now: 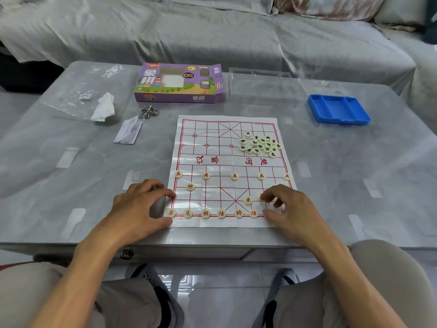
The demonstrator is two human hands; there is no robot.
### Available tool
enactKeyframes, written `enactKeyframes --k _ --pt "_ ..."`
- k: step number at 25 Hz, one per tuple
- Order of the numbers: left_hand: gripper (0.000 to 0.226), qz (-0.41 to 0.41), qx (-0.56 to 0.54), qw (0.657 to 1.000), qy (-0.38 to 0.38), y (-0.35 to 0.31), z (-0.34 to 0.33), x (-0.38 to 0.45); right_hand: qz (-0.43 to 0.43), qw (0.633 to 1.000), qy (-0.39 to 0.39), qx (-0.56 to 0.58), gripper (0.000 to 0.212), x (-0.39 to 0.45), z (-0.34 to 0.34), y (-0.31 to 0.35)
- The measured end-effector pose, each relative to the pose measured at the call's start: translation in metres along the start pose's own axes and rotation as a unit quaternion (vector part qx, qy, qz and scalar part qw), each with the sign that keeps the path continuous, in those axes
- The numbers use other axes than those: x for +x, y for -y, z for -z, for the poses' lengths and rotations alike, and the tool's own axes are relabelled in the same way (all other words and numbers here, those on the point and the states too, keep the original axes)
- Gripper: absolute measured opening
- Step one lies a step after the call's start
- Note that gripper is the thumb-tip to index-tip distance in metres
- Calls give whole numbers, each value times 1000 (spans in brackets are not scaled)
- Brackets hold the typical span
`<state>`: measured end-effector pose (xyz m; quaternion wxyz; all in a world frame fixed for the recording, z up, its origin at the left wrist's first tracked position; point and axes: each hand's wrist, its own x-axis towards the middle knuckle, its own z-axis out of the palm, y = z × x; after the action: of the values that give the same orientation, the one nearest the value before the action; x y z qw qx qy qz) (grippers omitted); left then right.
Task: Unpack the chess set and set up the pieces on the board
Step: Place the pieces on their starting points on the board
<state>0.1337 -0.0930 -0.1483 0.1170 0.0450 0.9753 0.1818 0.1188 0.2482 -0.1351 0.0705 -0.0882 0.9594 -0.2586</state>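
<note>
Red's half of the board (238,166) is nearly set. The right hand (287,208) pinches a piece lower right; the left hand (139,204) rests curled, holding nothing, on the edge. The black pieces (260,145) sit heaped upper right, untouched.

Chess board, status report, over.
Left hand resting on board edge. Right hand pinching a red piece. Black pieces still piled far corner.
</note>
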Motion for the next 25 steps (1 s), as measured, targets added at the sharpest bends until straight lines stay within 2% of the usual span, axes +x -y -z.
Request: enactKeyframes --k 2,3,9,15,20,25 --pt "53 1 -1 1000 1 -1 0 0 -2 997 -72 1 18 6 2 0" --pt "53 1 -1 1000 1 -1 0 0 -6 996 -84 -7 18 9 1 0" --pt "61 7 -8 1000 11 0 1 -1 2 998 -54 -35 7 24 -10 1" --pt "53 1 -1 1000 3 -1 0 1 -27 996 -69 -41 14 17 20 -8" --pt "55 2 -4 1000 5 2 -1 1 -73 996 16 -54 15 -2 32 -25" --pt "52 2 -1 1000 -2 1 -2 1 -63 991 87 -85 15 -1 19 -26"
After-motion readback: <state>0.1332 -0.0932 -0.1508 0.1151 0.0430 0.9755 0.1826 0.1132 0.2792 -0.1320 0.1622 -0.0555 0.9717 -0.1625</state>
